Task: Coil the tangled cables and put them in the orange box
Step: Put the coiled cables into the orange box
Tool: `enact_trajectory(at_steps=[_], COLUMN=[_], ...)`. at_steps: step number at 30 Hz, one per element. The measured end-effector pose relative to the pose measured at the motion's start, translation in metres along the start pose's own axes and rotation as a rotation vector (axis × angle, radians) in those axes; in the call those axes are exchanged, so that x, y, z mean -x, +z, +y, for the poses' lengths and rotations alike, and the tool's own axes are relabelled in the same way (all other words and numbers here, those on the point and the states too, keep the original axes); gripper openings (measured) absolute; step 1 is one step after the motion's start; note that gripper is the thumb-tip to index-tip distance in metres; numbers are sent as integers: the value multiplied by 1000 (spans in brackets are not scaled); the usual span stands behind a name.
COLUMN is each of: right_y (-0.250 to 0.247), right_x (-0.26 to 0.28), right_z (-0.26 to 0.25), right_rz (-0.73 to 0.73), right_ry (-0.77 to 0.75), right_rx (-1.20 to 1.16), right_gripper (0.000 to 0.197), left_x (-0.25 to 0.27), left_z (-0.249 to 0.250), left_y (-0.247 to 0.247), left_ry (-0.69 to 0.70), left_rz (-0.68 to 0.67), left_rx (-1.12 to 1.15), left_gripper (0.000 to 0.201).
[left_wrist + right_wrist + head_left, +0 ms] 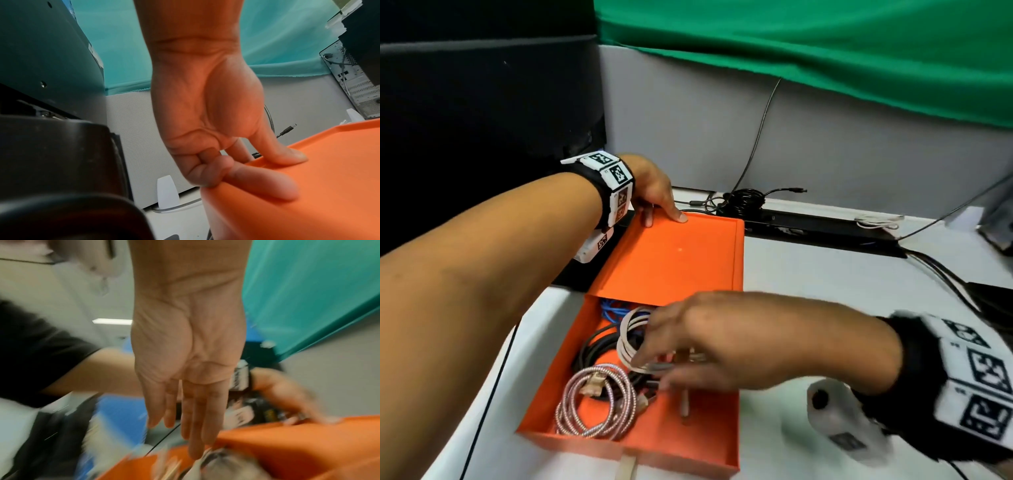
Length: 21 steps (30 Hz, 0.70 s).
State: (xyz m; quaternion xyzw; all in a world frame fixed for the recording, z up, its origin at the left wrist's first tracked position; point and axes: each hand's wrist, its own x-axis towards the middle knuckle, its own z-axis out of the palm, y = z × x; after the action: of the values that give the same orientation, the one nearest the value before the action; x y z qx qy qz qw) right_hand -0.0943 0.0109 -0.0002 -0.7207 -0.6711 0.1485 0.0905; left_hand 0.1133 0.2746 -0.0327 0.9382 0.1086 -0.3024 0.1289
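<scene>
1. Gripping the far end of the orange lid (671, 260), the left hand (654, 192) is showing in the head view, with its thumb lying on top. The right hand (709, 346) is reaching over the open orange box (688, 442) on the white tabletop (774, 267), fingers spread loose and holding nothing. A white coil (630, 339) is lying right under those fingertips, inside the box. A pink coil (595, 401), a black coil (592, 346) and a blue cable (613, 306) are lying in the box too. The lid is half covering the box, and its long side is running away from the person. The right hand is the nearer one to the coils.

2. From the left wrist, the left hand (205, 113) is pinching the lid (308, 194), thumb on top, fingers curling under the edge.

3. From the right wrist, everything is blurry. The right hand (189, 353) is pointing straight fingers (197, 426) down at the box (287, 443). It is holding nothing.
</scene>
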Motion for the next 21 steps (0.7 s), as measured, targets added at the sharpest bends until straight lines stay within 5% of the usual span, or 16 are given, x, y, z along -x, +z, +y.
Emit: enact_trajectory(at_steps=[2,5,9,15,21], right_y=[-30,-64,-67,-43,-26], right_x=[9,36,79,133,133], right_z=[37,131,251,354,373], right_rz=[82,324,247,110,-15], right_ry=[155,602,1111,1367,1438], right_rx=[-1,261,315,342,363], right_gripper=[28,25,32,44,34], left_x=[-2,0,5,6,3], left_z=[0,2,7,11,11], left_y=[-1,-3,-5,-8,-7], left_ry=[7,23,24,2,2], left_rz=[-12,-9,-29,-48,-41], left_rx=[-1,15,34,47,35], left_gripper=[60,52,50,45,42])
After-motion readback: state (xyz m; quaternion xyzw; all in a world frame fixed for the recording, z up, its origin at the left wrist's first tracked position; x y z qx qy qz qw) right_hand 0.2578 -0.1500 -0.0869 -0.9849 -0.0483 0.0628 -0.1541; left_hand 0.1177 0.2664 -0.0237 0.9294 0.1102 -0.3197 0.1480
